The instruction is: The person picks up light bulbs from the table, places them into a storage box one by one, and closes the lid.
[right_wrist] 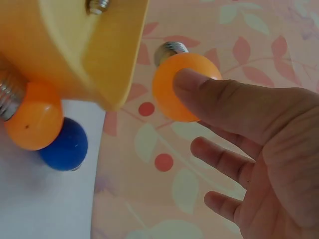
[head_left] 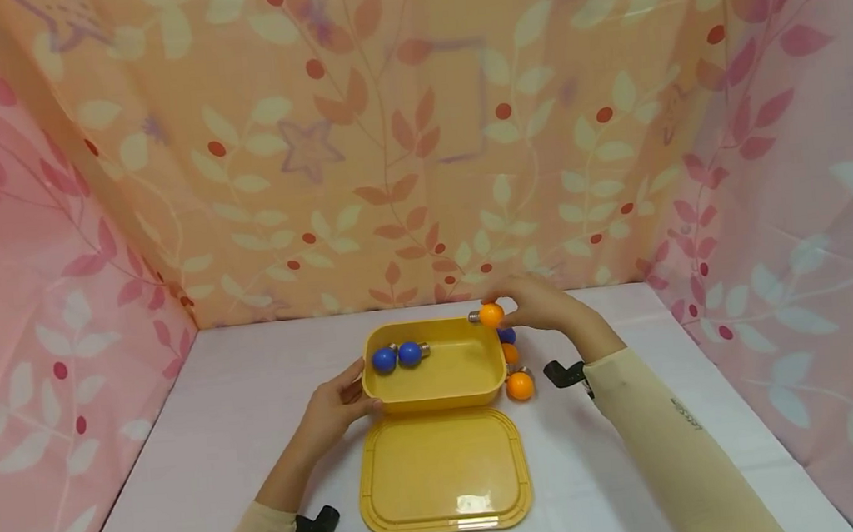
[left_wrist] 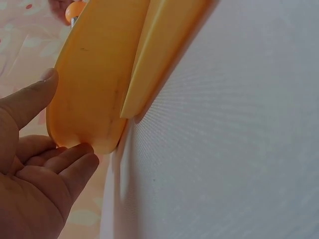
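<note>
My right hand [head_left: 538, 303] pinches an orange light bulb [head_left: 491, 315] between thumb and fingers, above the back right corner of a yellow plastic box [head_left: 437, 402]. The bulb's silver screw base points left, towards the box; in the right wrist view the thumb lies across the orange globe [right_wrist: 167, 102]. My left hand [head_left: 336, 407] holds the box at its left end, thumb by the front corner and fingers along the end wall. Two blue bulbs, one at the left [head_left: 384, 360] and one beside it [head_left: 409, 353], lie inside the box.
Against the box's right side lie a blue bulb [head_left: 507, 336], an orange bulb [head_left: 510, 354] and another orange bulb [head_left: 520, 386]. The yellow lid [head_left: 442, 469] lies flat on the white table [head_left: 254, 371] in front of the box. Patterned cloth [head_left: 386, 135] hangs behind and at both sides.
</note>
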